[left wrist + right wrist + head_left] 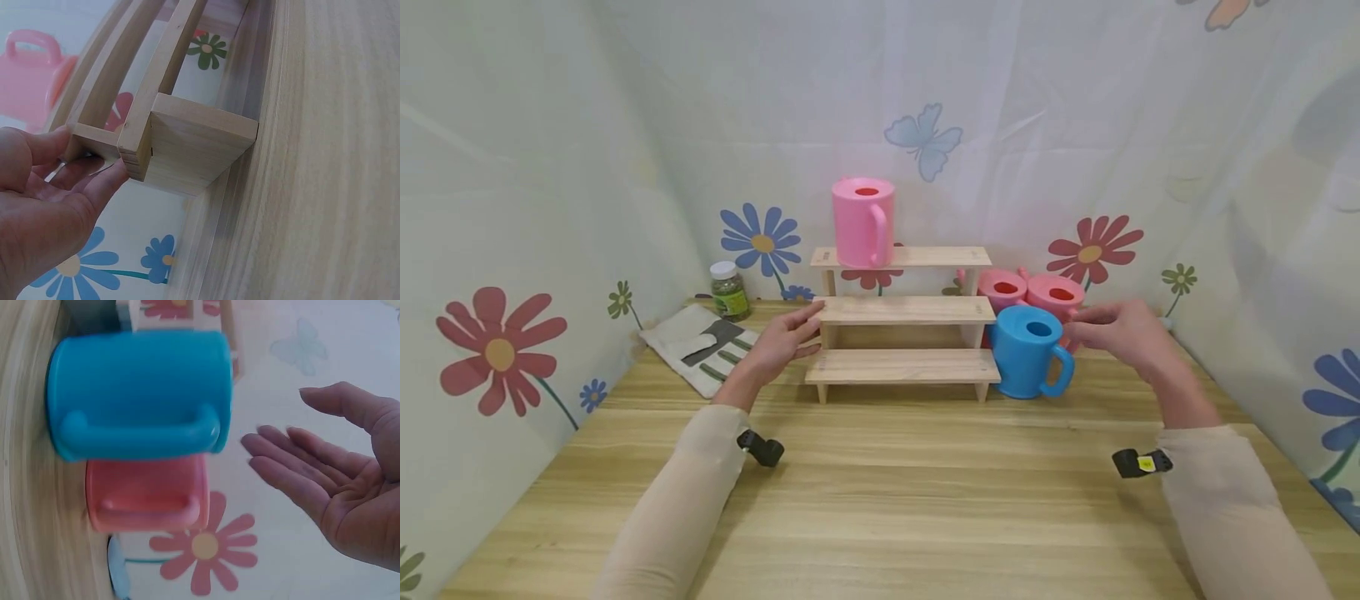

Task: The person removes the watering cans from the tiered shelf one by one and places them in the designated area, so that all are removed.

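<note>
From the head we see bright, even light, with soft shadows near the left sleeve [673,504] at 7 o'clock and the right sleeve [1228,504] at 4, plus a faint grey patch on the curtain [737,92] at 2. Wide-angle stretch splays the table [880,500] towards us. Our left-wrist view is duller, the shelf [190,137] bowed at 10. In our hazy right-wrist view, the blue mug [140,387] at 10 and pink mug [147,487] at 8 look blurred.

My left hand [782,337] grips the wooden rack [904,310], three-tiered and upright, by its left side. At its right end, near my right hand [1122,335], stands the upright blue mug [1024,358], two pink mugs [1060,306] behind.
</note>
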Action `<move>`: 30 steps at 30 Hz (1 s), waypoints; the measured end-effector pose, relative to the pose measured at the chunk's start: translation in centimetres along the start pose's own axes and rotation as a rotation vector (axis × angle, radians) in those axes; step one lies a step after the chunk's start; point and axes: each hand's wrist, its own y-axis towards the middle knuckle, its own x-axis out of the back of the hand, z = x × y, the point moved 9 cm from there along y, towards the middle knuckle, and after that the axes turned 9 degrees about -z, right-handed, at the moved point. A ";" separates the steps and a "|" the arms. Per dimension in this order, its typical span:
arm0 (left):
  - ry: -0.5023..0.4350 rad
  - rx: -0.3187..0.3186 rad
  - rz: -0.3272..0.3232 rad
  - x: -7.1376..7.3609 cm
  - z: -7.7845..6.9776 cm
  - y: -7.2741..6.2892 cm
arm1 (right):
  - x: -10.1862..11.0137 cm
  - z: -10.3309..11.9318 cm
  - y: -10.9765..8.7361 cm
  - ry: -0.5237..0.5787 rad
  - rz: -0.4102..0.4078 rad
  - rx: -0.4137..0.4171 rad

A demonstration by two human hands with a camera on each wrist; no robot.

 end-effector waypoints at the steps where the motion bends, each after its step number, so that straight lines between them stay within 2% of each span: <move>1: 0.001 0.001 -0.002 0.0 0.0 0.0 | 0.1 0.6 -0.2 0.007 -0.023 0.013; 7: 0.009 0.012 -0.008 0.1 0.2 0.1 | -0.8 3.5 -0.7 0.074 -0.110 0.075; 11: 0.007 -0.005 -0.006 0.0 0.0 0.3 | -1.5 4.7 -0.7 0.087 -0.142 0.108; 15: 0.004 -0.007 -0.006 -0.1 -0.1 0.2 | -2.2 6.5 -0.2 0.157 -0.155 0.112; 23: 0.027 -0.026 0.000 0.0 0.2 -0.1 | -5.5 12.8 3.2 0.355 -0.098 0.148; 30: 0.016 -0.030 0.008 0.1 0.0 -0.1 | -8.3 18.5 6.8 0.407 -0.143 0.158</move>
